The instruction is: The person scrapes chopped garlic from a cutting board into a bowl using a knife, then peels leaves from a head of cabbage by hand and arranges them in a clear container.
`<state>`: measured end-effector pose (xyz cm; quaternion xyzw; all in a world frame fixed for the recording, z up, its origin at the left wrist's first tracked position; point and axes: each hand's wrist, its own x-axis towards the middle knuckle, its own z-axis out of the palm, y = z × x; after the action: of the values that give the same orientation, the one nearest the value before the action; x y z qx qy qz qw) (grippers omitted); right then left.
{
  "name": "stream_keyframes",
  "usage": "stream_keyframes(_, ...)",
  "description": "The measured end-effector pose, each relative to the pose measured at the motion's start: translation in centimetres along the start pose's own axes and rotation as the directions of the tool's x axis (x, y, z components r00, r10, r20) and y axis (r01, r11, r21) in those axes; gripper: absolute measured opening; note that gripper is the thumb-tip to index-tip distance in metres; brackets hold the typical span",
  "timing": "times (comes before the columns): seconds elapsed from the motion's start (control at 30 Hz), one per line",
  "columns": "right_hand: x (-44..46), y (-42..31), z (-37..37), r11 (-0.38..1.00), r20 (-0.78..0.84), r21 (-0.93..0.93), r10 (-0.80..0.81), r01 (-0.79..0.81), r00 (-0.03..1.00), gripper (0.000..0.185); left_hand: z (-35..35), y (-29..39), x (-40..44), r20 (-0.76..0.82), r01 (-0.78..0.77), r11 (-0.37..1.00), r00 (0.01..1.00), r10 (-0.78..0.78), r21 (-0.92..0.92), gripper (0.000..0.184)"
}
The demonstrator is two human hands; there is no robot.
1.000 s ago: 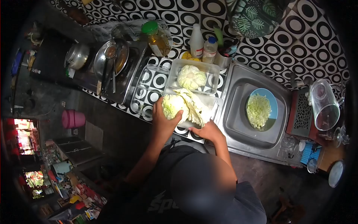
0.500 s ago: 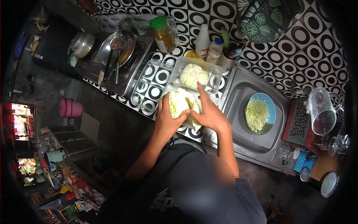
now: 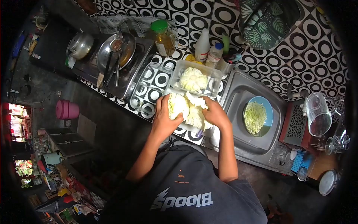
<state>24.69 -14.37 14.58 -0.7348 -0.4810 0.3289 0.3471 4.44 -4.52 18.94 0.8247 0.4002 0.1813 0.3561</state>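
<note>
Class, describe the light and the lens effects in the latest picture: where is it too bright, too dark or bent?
Head view: the held cabbage is brightly lit, its palest parts nearly washed out; head view: the floor sinks into shadow; head view: the metal pot shows shiny highlights; head view: wide-lens distortion, with black corners.

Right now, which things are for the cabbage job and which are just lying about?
Likely for the job:
cabbage in the left hand
leaves at the right hand
whole-looking cabbage in the clear box
shredded greens in the blue bowl

Probably just lying about:
kettle
green-lidded jar
white bottle
pink bucket
</note>
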Motion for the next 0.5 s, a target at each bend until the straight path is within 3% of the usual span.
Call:
stream_keyframes(0.13,-0.7,1.9,0.5,0.999,-0.028,0.031,0.021,-0.021,0.999,0.045,-0.3,1.2,0.6,-0.015,-0.123,0.973,0.992,0.129,0.196,0.076)
stream_keyframes(0.23,-1.6,2.3,0.6,0.991,-0.06,0.125,0.059,-0.051,0.996,0.046,-0.9,1.6,1.5,0.14,-0.258,0.942,0.963,0.232,0.213,0.07)
stream_keyframes(0.33,-2.8,2.4,0.4,0.982,-0.111,0.165,0.112,-0.093,0.987,0.043,-0.4,1.6,2.1,0.14,-0.213,0.965,0.971,0.193,0.151,0.066)
stream_keyframes(0.43,-3.5,4.0,1.1,0.958,-0.173,0.259,0.168,-0.12,0.97,0.038,0.2,1.4,2.1,0.128,-0.175,0.969,0.98,0.154,0.175,0.08)
stream_keyframes(0.5,-4.0,5.1,1.5,0.949,-0.209,0.294,0.181,-0.115,0.961,0.037,0.7,1.3,2.1,0.037,-0.161,0.983,0.987,0.159,0.091,0.089)
